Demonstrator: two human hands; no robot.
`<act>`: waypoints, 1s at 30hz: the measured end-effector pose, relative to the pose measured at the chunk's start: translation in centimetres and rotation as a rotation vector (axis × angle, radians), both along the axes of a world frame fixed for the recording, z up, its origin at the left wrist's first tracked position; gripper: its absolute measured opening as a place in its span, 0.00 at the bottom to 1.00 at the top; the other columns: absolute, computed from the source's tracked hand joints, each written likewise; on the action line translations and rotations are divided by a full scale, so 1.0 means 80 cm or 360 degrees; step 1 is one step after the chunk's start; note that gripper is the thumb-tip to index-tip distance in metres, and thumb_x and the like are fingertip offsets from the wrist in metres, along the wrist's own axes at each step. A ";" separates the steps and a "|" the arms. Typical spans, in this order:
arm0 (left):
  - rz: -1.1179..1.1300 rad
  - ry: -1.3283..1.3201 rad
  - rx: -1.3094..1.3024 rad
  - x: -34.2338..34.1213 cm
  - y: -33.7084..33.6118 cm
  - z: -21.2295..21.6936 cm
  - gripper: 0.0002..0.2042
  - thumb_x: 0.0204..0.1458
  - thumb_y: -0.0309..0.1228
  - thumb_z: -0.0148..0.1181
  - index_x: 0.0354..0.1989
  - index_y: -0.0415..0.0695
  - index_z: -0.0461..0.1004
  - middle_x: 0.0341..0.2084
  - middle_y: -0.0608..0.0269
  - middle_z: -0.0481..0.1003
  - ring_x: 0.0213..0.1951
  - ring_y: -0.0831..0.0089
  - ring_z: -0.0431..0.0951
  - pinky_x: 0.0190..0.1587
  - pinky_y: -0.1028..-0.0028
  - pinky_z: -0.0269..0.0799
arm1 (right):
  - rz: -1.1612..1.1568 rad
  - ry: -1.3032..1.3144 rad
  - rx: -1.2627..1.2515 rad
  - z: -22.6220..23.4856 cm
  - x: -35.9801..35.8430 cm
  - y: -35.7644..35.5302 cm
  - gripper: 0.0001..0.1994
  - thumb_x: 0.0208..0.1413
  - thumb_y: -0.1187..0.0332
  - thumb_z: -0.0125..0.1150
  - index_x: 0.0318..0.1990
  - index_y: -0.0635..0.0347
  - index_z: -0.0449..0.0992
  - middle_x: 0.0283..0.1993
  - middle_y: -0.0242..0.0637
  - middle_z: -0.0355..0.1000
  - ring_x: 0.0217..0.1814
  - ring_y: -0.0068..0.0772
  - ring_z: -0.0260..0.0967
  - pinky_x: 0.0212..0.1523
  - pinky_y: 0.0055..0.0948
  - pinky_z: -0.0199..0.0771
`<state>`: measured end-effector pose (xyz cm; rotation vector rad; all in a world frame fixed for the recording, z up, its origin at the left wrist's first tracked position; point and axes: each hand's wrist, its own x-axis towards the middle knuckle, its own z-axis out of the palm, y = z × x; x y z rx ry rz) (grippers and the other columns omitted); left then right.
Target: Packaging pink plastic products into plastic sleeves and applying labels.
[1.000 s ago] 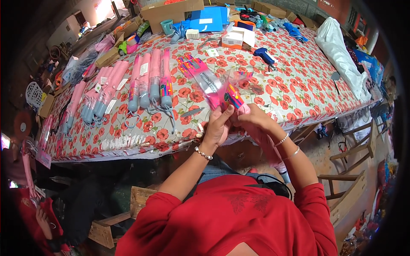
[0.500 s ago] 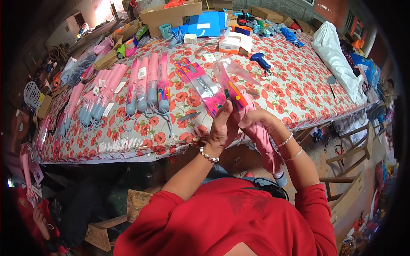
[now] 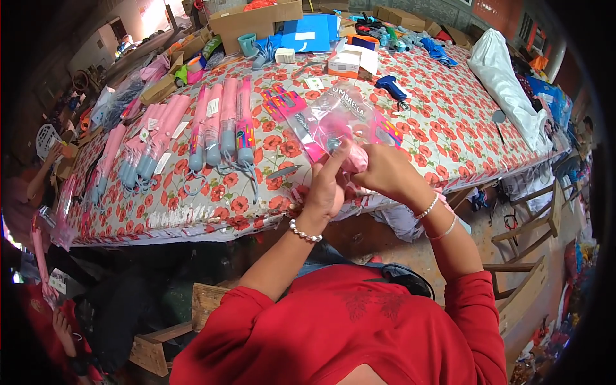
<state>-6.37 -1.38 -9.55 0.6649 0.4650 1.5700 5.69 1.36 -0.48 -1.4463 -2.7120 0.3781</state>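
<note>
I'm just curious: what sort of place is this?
Probably a small packing workshop: pink folded umbrellas lie side by side on a flowered tablecloth, with a clear plastic bag nearby and cardboard boxes at the far edge.

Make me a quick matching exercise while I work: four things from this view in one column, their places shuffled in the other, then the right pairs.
Things
1. Nearest pink umbrella
2. Clear plastic sleeve
3. Blue gun-shaped tool
4. Teal cup

Places
A. On the flowered tablecloth, right of the white-and-orange box
B. In front of the open cardboard box
C. Spread beyond the left hand
D. Gripped by the right hand

Pairs: 1-D; 2-C; 3-A; 4-B
</note>
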 end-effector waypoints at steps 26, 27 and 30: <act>0.0530 -0.0272 0.0025 -0.132 0.023 0.003 0.12 0.49 0.34 0.53 0.35 0.38 0.72 0.28 0.56 0.76 0.29 0.69 0.76 0.36 0.70 0.73 | 0.0460 0.0899 0.0669 -0.070 0.068 -0.020 0.14 0.44 0.63 0.60 0.35 0.63 0.74 0.23 0.36 0.71 0.26 0.31 0.67 0.29 0.29 0.68; 0.0631 -0.0319 0.0120 -0.143 0.024 0.011 0.13 0.49 0.36 0.53 0.37 0.38 0.71 0.28 0.55 0.75 0.30 0.67 0.76 0.35 0.68 0.73 | 0.0420 0.0853 0.0440 -0.068 0.073 -0.017 0.14 0.44 0.63 0.60 0.35 0.64 0.73 0.22 0.36 0.70 0.24 0.32 0.67 0.27 0.29 0.68; 0.0497 -0.0082 0.0384 -0.105 0.004 0.047 0.08 0.46 0.35 0.51 0.30 0.43 0.69 0.30 0.51 0.75 0.28 0.69 0.73 0.34 0.74 0.70 | 0.0289 0.0687 -0.0235 -0.057 0.078 -0.015 0.14 0.46 0.63 0.60 0.34 0.65 0.73 0.21 0.36 0.69 0.20 0.32 0.67 0.21 0.28 0.67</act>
